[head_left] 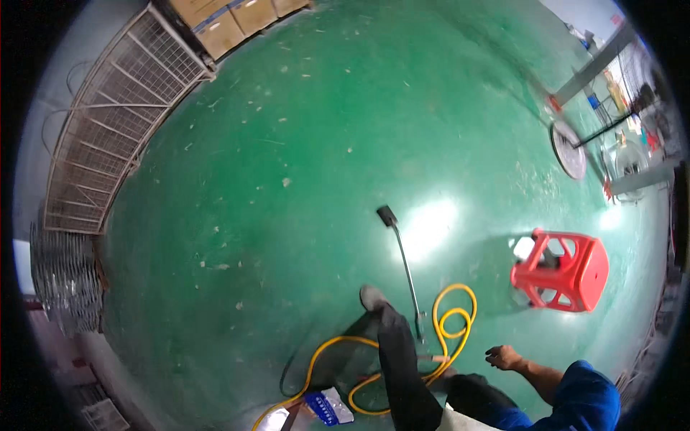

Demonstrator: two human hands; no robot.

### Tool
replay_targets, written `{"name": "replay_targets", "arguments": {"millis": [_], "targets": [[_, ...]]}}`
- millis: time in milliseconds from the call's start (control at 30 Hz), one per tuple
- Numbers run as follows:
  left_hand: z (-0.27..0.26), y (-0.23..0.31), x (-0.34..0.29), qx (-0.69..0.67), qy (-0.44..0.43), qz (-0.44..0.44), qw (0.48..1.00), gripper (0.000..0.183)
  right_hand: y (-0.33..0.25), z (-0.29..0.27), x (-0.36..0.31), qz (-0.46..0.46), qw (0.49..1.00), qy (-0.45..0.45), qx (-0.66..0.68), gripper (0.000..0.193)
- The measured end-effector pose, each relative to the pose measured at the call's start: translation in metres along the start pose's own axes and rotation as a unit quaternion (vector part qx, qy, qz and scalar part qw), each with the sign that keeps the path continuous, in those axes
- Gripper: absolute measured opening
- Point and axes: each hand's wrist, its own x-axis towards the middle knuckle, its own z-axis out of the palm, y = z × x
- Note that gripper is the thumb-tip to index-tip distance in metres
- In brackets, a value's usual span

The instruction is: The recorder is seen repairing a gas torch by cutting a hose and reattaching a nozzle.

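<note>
My right hand [505,357] hangs over the floor at the lower right, its fingers loosely apart with nothing visible in them. My left hand is out of sight. Left of my right hand lies a loose coil of yellow hose [471,327]. A long thin metal wand [409,273] with a dark, blocky head [387,215] rests on the green floor, its near end beside the hose. A short wooden-looking handle [433,358] shows between my legs. Farther off to the right, a red plastic stool [568,271] lies tipped on its side.
A blue-and-white packet [329,407] lies by the hose at the bottom. Wire-mesh racks [118,122] line the left wall, with cardboard boxes [221,34] at the back. On the right stand a round-based pole [569,149] and grey posts [595,66]. Small scraps dot the green floor.
</note>
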Motion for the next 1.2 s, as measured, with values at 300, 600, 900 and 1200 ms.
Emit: {"name": "replay_targets", "arguments": {"millis": [300,600,900,1200], "targets": [[-0.013,0.238,0.050,-0.026,-0.022,-0.009,0.999,0.051,-0.193,-0.147,0.050,0.104,0.937,0.077,0.324,0.031],[-0.005,0.672,0.157,0.049,-0.059,0.117,0.990,0.047,-0.253,-0.288,0.106,0.057,0.991,-0.016,-0.122,0.038],[-0.036,1.013,0.228,0.131,-0.032,0.106,0.985,0.044,-0.715,-0.766,0.234,-0.153,0.906,0.144,0.368,0.035],[0.091,1.472,0.350,0.297,-0.136,0.406,0.854,0.046,-0.630,-0.856,0.290,-0.032,0.934,0.318,-0.158,0.026]]}}
